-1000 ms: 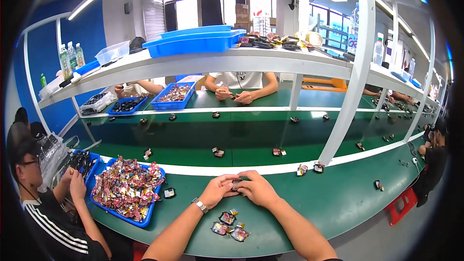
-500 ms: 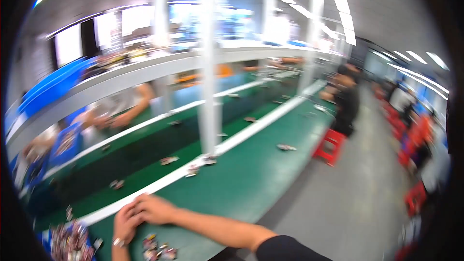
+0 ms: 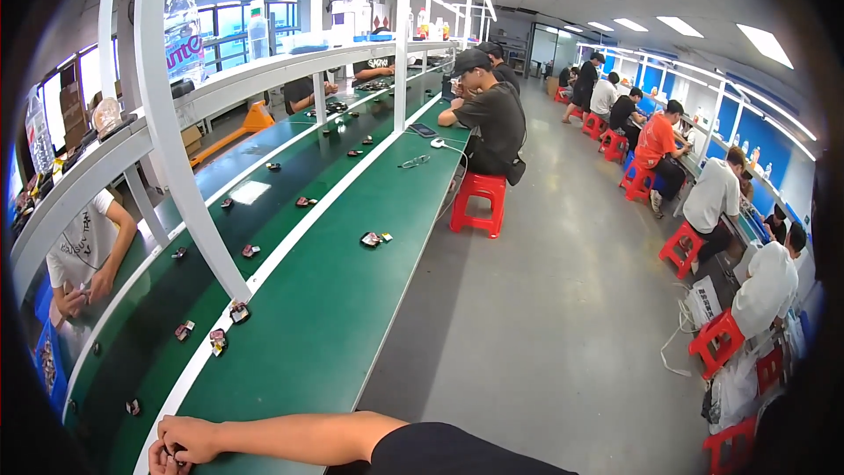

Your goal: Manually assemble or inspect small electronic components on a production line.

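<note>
Curling fingers together, right hand (image 3: 190, 439) and left hand (image 3: 160, 460) grip a dark piece (image 3: 179, 451).

Right hand (image 3: 188, 440) is touching left hand (image 3: 161, 461) at the left edge of the green table (image 3: 299, 334)
Small electronic parts (image 3: 375, 238) are lying near its right edge, farther along.
</note>
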A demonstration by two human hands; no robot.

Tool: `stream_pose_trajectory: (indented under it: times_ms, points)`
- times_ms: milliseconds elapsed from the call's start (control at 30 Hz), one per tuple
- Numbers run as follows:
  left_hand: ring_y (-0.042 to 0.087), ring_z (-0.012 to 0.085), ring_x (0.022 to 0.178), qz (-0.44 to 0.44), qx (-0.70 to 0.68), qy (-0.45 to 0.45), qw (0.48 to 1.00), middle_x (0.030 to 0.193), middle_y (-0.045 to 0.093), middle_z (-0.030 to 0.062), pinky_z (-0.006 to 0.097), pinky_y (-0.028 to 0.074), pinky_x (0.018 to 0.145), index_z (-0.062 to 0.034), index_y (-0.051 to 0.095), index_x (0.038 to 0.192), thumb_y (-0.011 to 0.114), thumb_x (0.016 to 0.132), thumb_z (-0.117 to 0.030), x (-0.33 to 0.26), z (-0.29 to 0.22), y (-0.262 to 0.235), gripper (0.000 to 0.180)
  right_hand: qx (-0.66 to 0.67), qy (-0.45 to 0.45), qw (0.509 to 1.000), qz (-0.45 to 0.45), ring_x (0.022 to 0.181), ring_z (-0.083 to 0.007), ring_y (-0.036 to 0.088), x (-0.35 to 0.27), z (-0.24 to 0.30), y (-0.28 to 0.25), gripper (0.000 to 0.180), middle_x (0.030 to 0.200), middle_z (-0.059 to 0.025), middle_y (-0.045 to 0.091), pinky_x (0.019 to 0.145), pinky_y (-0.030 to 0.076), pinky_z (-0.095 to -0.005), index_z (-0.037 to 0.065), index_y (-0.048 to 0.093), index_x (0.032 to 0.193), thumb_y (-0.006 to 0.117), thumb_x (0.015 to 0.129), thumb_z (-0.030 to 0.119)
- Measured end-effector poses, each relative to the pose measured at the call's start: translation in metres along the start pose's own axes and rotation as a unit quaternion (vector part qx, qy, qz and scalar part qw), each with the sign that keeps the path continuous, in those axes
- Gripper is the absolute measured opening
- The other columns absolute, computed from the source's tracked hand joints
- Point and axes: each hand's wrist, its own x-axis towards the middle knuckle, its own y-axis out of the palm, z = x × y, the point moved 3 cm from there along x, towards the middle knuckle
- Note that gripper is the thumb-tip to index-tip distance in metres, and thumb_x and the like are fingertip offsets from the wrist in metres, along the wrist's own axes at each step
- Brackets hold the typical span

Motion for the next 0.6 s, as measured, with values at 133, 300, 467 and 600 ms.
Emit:
stream_pose_trajectory:
  times_ms: [133, 300, 467, 600]
  points:
    - [0.063, 0.0145, 0.098, -0.113, 0.028, 0.055, 0.992, 0.114, 0.062, 0.0081, 0.022, 0.055, 0.074, -0.0057, 0.05, 0.118, 0.06, 0.09, -0.009, -0.02, -0.011, 0.001, 0.03, -0.034, -0.082, 0.995, 0.036, 0.098, -0.0326, 0.054, 0.013, 0.017, 0.017, 0.014, 0.1, -0.015, 0.06, 0.086, 0.045, -0.0418, 0.004, 0.065, 0.077, 0.065, 0.071, 0.017]
    - [0.063, 0.0222, 0.105, -0.018, -0.063, 0.031, 0.997, 0.121, 0.059, 0.0145, 0.035, 0.057, 0.088, 0.001, 0.049, 0.123, 0.057, 0.091, -0.004, 0.004, -0.01, 0.038, 0.033, -0.139, -0.012, 0.99, 0.021, 0.11, -0.0316, 0.056, -0.01, 0.022, -0.027, 0.015, 0.113, -0.0123, 0.061, 0.096, 0.044, -0.0414, 0.009, 0.072, 0.092, 0.071, 0.079, 0.017]
    - [0.061, 0.0194, 0.11, -0.023, -0.118, 0.007, 0.993, 0.12, 0.061, 0.0095, 0.037, 0.054, 0.092, -0.0048, 0.051, 0.123, 0.06, 0.093, -0.009, -0.006, -0.01, 0.024, 0.031, -0.168, -0.019, 0.986, -0.009, 0.107, -0.0267, 0.057, -0.001, 0.044, -0.017, 0.011, 0.112, -0.0071, 0.062, 0.089, 0.05, -0.037, 0.006, 0.07, 0.089, 0.07, 0.078, 0.01]
    - [0.061, 0.0182, 0.11, -0.023, -0.115, 0.006, 0.993, 0.121, 0.061, 0.0082, 0.035, 0.053, 0.093, -0.0055, 0.051, 0.123, 0.058, 0.094, -0.009, -0.012, -0.013, 0.018, 0.03, -0.164, -0.007, 0.986, -0.028, 0.106, -0.0258, 0.058, 0.003, 0.042, -0.004, 0.011, 0.113, -0.0056, 0.062, 0.085, 0.051, -0.036, 0.006, 0.07, 0.088, 0.071, 0.078, 0.009]
